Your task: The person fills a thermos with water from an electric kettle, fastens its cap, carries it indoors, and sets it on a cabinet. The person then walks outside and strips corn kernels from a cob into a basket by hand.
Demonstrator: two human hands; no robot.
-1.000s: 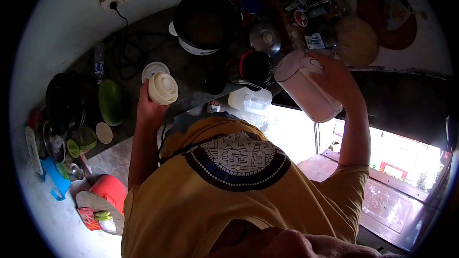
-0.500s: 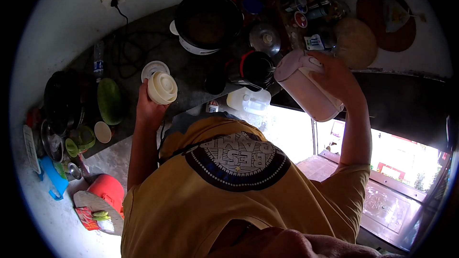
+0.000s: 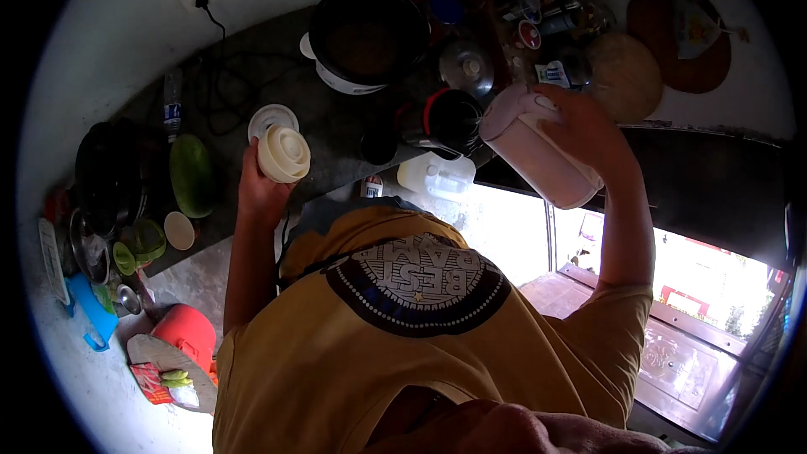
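Note:
My left hand [image 3: 262,191] is closed around a cream round stopper-like lid [image 3: 284,154] with a ringed top. Just behind it a white round lid [image 3: 273,119] lies on the dark counter. With my right hand [image 3: 580,126] I grip a pink jug [image 3: 542,151] by its handle. The jug is tilted, its top end beside the open mouth of a black electric kettle [image 3: 450,122] with a red band. A faint stream seems to show between them, hard to make out in the shade.
A large dark pot [image 3: 367,38] stands at the back, with a glass lid [image 3: 466,67] beside it. Jars and bottles crowd the back right. A green oblong melon [image 3: 192,176] and a plastic bottle [image 3: 172,105] sit left. Below the counter edge is a pale jug [image 3: 437,175].
Both hands keep nearly the same place. The pink jug has shifted very slightly toward the kettle and stays tilted.

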